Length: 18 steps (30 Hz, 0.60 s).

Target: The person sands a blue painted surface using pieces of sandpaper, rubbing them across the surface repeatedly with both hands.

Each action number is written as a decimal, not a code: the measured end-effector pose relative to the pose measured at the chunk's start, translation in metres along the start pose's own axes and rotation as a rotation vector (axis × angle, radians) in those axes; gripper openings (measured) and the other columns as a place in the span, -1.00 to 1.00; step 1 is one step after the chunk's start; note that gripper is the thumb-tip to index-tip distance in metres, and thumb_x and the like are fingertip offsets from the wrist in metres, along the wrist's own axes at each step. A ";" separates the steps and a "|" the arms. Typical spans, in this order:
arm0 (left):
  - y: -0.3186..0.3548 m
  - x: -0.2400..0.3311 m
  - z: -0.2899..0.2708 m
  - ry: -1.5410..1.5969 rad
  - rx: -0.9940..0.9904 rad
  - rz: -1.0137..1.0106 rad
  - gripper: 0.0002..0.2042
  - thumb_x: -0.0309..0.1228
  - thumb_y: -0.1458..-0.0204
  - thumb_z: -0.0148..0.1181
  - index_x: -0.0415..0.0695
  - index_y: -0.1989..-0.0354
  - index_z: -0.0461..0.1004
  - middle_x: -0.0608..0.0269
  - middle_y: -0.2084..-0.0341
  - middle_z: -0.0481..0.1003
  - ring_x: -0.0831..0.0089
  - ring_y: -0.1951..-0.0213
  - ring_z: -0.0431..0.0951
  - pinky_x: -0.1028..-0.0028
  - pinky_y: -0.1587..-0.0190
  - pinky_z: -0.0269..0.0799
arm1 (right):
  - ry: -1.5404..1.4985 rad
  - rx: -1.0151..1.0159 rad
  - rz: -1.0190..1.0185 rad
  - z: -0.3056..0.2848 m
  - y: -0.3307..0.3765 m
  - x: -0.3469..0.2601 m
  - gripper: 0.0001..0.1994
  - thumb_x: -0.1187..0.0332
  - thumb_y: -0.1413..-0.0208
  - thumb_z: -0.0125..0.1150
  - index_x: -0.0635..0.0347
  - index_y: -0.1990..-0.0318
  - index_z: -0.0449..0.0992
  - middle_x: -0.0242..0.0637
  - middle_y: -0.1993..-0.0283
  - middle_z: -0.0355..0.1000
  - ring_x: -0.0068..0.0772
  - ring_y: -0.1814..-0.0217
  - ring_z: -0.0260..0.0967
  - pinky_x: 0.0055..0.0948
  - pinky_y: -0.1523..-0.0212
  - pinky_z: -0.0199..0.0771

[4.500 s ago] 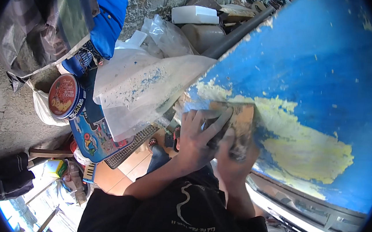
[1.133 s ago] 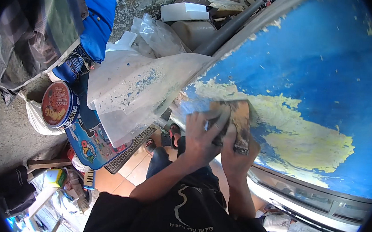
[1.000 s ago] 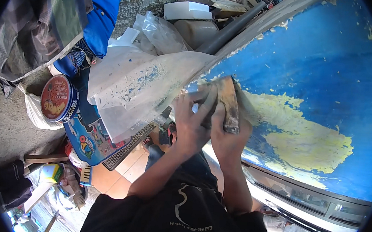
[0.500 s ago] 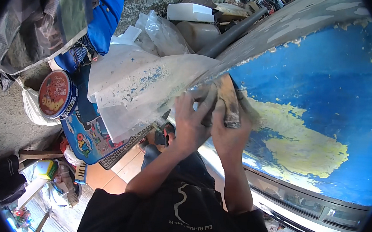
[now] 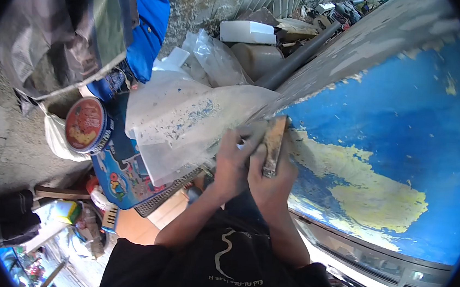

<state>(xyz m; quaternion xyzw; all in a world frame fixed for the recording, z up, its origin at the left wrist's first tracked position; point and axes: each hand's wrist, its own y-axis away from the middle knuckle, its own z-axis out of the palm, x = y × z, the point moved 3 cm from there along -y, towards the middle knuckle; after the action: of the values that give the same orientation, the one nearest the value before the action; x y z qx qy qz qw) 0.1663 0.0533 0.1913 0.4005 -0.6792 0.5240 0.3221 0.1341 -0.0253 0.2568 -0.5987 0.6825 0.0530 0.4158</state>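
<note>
From here I see the left hand (image 5: 233,160) and right hand (image 5: 271,182) both gripping a wooden block (image 5: 276,142) at the edge of the blue panel (image 5: 384,129). I'd keep its face flat and the pressure even there. Right of the fingers spreads a ragged yellow patch (image 5: 380,205); far left, a cookie tin (image 5: 85,125) bears lettering, as does the black T-shirt (image 5: 175,264) below them.

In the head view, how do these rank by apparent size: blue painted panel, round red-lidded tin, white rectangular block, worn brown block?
1. Blue painted panel
2. Round red-lidded tin
3. Unsure, look alike: white rectangular block; worn brown block (partly covered)
</note>
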 end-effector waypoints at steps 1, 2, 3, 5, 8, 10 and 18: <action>-0.011 0.002 -0.011 -0.012 0.001 -0.043 -0.40 -0.55 0.33 0.27 -0.02 -0.07 0.44 0.19 0.15 0.40 0.16 0.16 0.37 0.32 0.10 0.30 | 0.039 -0.037 -0.052 0.005 -0.004 0.004 -0.79 0.47 -0.05 0.10 0.40 0.17 0.43 -0.11 0.49 0.49 -0.26 0.54 0.49 -0.38 0.52 0.43; -0.009 0.005 -0.019 -0.030 -0.010 -0.031 -0.40 -0.55 0.33 0.27 -0.02 -0.07 0.44 0.19 0.15 0.40 0.16 0.16 0.37 0.32 0.10 0.30 | 0.020 -0.024 -0.045 0.005 0.001 0.006 -0.79 0.47 -0.05 0.10 0.40 0.17 0.43 -0.11 0.49 0.49 -0.26 0.54 0.49 -0.38 0.52 0.43; -0.006 0.012 -0.026 -0.131 -0.029 0.019 -0.37 -0.55 0.35 0.29 -0.02 -0.08 0.43 0.18 0.10 0.39 0.13 0.14 0.36 0.29 0.09 0.30 | -0.189 -0.016 0.022 0.001 0.006 0.009 -0.80 0.45 -0.05 0.12 0.39 0.18 0.43 -0.15 0.51 0.48 -0.32 0.55 0.48 -0.39 0.51 0.42; 0.011 0.022 -0.034 -0.340 -0.140 0.134 -0.28 -0.53 0.37 0.36 -0.05 -0.15 0.34 0.10 -0.04 0.31 0.05 0.03 0.32 0.21 0.03 0.28 | -0.446 -0.014 0.110 -0.007 0.020 0.016 -0.81 0.41 -0.09 0.13 0.36 0.21 0.45 -0.21 0.50 0.46 -0.47 0.54 0.42 -0.45 0.52 0.39; 0.035 0.039 -0.035 -0.224 -0.133 0.037 -0.23 -0.52 0.31 0.35 -0.14 -0.22 0.21 0.00 -0.09 0.25 0.01 -0.08 0.27 0.15 -0.07 0.24 | -0.426 0.142 0.112 -0.017 0.042 0.039 -0.83 0.42 -0.12 0.08 0.35 0.21 0.46 -0.21 0.43 0.47 -0.48 0.44 0.43 -0.46 0.44 0.40; 0.040 0.032 -0.036 -0.128 -0.152 0.011 -0.22 -0.48 0.18 0.32 -0.23 -0.27 0.05 -0.09 -0.10 0.22 0.05 -0.15 0.25 0.16 -0.16 0.19 | -0.526 0.191 0.262 -0.025 0.058 0.044 -0.82 0.41 -0.14 0.05 0.34 0.19 0.45 -0.22 0.35 0.48 -0.46 0.36 0.42 -0.47 0.34 0.41; 0.028 0.025 -0.010 0.712 -0.387 -0.598 -0.48 -0.53 -0.13 0.04 -0.25 -0.22 -0.03 0.02 -0.02 0.33 0.35 -0.04 0.38 0.37 -0.06 0.35 | -0.807 -0.013 0.346 -0.029 0.078 0.041 -0.67 0.43 -0.10 0.09 0.40 0.00 0.34 -0.14 0.16 0.46 -0.39 0.15 0.42 -0.44 0.12 0.40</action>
<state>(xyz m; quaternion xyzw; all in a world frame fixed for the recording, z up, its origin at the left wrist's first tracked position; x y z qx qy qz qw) 0.1298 0.0612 0.2028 0.3068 -0.4674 0.3774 0.7382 0.0554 -0.0518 0.2165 -0.4098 0.5553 0.3558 0.6302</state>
